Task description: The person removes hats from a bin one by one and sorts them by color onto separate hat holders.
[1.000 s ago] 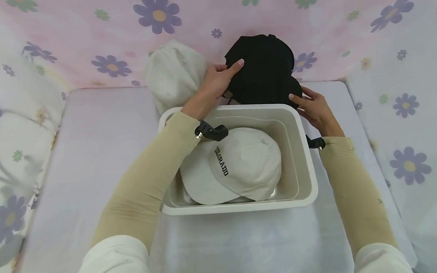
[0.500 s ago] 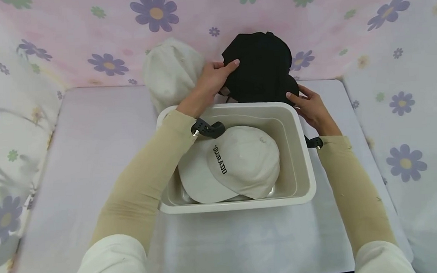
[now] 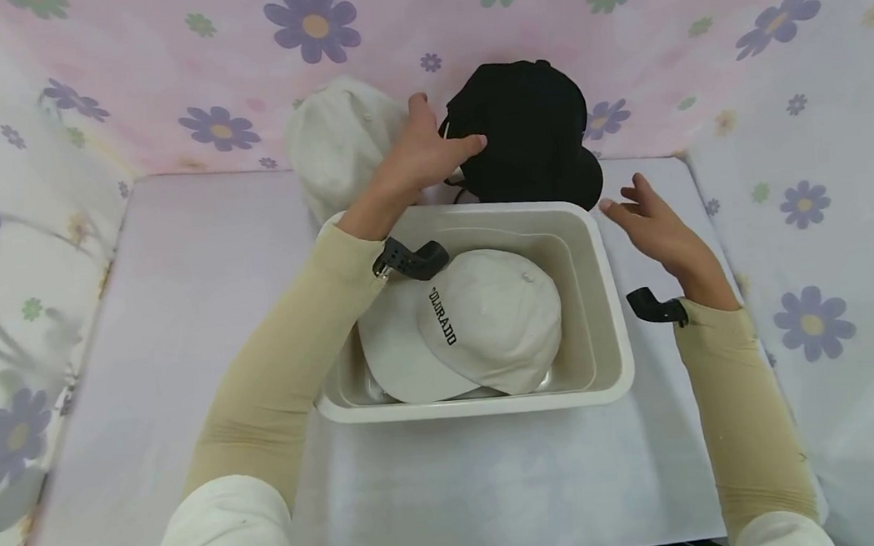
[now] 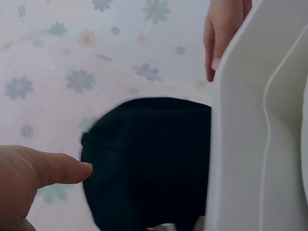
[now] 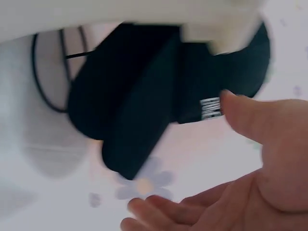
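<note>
A black baseball cap stands behind the white plastic bin, its brim toward the right. My left hand is spread at the cap's left side, with the thumb overlapping the cap in the head view. My right hand is off the brim, fingers extended, just to the right of it. White lettering shows on the front of the black cap in the right wrist view. Inside the bin lies a white baseball cap reading COLORADO, its brim to the left. Neither hand holds anything.
Another off-white cap stands at the back left, beside the black one, partly behind my left hand. Thin black wire loops show near it in the right wrist view. A flowered cloth hangs close behind the caps. White cloth covers the table.
My right hand has let go of the brim and drawn back to the right and toward me. My left hand has loosened from the black cap, its fingers spreading apart.
</note>
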Demonstrator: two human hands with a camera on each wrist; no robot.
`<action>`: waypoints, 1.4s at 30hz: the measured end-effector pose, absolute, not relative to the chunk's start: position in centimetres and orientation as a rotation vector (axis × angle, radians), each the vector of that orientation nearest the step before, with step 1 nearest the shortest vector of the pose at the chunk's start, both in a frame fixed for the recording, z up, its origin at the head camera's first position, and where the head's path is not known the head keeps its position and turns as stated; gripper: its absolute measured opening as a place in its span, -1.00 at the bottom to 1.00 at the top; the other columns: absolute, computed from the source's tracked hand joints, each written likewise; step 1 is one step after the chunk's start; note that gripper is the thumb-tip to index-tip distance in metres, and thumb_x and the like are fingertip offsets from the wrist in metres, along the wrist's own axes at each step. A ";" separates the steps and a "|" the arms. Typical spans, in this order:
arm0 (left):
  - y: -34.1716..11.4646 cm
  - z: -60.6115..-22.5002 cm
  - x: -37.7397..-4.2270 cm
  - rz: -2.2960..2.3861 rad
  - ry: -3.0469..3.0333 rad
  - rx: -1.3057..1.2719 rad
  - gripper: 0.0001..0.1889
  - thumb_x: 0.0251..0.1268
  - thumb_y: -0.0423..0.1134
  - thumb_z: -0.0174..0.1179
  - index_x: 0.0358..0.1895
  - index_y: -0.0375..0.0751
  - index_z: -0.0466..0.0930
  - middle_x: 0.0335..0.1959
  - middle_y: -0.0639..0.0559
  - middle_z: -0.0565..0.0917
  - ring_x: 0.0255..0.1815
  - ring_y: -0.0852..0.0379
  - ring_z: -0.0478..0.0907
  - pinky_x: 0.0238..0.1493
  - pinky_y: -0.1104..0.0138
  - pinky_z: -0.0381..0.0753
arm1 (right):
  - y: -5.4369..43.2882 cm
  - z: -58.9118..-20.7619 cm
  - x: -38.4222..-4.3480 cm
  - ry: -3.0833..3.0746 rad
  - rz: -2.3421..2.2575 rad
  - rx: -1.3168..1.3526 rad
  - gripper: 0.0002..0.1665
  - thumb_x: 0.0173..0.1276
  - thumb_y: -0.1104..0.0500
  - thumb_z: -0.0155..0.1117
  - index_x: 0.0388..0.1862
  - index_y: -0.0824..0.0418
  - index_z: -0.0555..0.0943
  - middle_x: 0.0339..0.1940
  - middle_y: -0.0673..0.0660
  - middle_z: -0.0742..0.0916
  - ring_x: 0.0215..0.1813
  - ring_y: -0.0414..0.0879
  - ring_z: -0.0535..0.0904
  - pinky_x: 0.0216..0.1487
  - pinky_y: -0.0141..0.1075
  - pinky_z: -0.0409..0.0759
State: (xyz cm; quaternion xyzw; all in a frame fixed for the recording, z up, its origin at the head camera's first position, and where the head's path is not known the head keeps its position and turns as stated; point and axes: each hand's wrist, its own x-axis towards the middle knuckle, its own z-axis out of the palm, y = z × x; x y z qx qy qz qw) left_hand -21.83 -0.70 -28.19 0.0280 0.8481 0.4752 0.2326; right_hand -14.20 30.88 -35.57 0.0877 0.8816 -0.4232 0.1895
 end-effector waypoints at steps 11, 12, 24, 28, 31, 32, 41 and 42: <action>-1.9 -26.4 -16.6 1.145 2.528 0.765 -0.32 0.58 0.07 0.04 0.56 -0.22 0.15 0.49 -0.14 0.37 0.45 -0.01 0.39 0.45 0.21 0.35 | 29.0 -31.8 -6.4 2.675 -1.332 -0.287 -0.14 0.68 0.05 -0.08 0.71 -0.03 -0.29 0.72 0.06 -0.05 0.71 0.04 -0.19 0.62 0.16 -0.21; -1.9 -26.5 -16.2 1.112 2.518 0.812 -0.33 0.58 0.07 0.03 0.55 -0.23 0.16 0.49 -0.14 0.38 0.44 -0.01 0.40 0.44 0.20 0.36 | 28.7 -31.8 -5.8 2.682 -1.316 -0.349 -0.13 0.67 0.07 -0.04 0.71 -0.04 -0.27 0.72 0.04 -0.06 0.71 0.02 -0.21 0.62 0.17 -0.22; -0.9 -29.6 -12.7 0.805 2.384 1.008 -0.30 0.54 0.09 0.09 0.56 -0.22 0.20 0.52 -0.07 0.38 0.52 0.05 0.32 0.53 0.21 0.26 | 26.6 -33.7 -1.4 2.664 -0.979 -0.551 0.14 0.52 0.08 0.24 0.70 -0.06 -0.36 0.72 0.05 -0.22 0.70 -0.03 -0.38 0.66 -0.01 -0.17; -0.4 -31.0 -12.2 0.788 2.357 1.092 -0.35 0.53 0.02 0.13 0.51 -0.25 0.28 0.43 -0.10 0.48 0.46 0.01 0.39 0.50 0.20 0.29 | 26.4 -34.4 -0.7 2.726 -0.852 -0.566 0.20 0.49 -0.02 0.29 0.70 0.01 -0.38 0.72 0.11 -0.22 0.71 0.03 -0.40 0.66 0.01 -0.22; 0.0 -31.9 -12.1 0.787 2.332 1.137 -0.40 0.53 -0.01 0.14 0.48 -0.26 0.34 0.38 -0.07 0.52 0.42 0.00 0.42 0.49 0.20 0.29 | 26.2 -34.8 -0.6 2.820 -0.726 -0.633 0.25 0.45 -0.13 0.31 0.69 0.13 -0.35 0.72 0.18 -0.19 0.71 0.07 -0.39 0.66 -0.17 -0.34; 0.1 -32.1 -12.0 0.775 2.329 1.142 -0.39 0.53 -0.01 0.14 0.47 -0.27 0.34 0.38 -0.07 0.52 0.43 -0.01 0.41 0.50 0.20 0.28 | 26.2 -34.8 -0.5 2.849 -0.681 -0.656 0.26 0.44 -0.18 0.30 0.69 0.16 -0.34 0.72 0.20 -0.17 0.71 0.08 -0.38 0.66 -0.21 -0.37; 0.6 -32.5 -11.5 0.507 2.286 1.169 -0.30 0.50 0.10 0.14 0.54 -0.22 0.27 0.48 -0.10 0.42 0.51 -0.03 0.31 0.55 0.17 0.20 | 26.1 -35.2 -0.5 2.959 -0.546 -0.782 0.39 0.33 -0.59 0.04 0.68 0.30 -0.25 0.70 0.30 -0.09 0.71 0.12 -0.28 0.64 -0.30 -0.39; 0.7 -32.6 -11.5 0.487 2.284 1.177 -0.30 0.51 0.10 0.13 0.53 -0.23 0.27 0.49 -0.11 0.42 0.51 -0.05 0.30 0.55 0.16 0.19 | 26.0 -35.2 -0.5 2.969 -0.531 -0.795 0.41 0.31 -0.63 -0.02 0.67 0.32 -0.23 0.70 0.31 -0.08 0.71 0.13 -0.27 0.64 -0.29 -0.38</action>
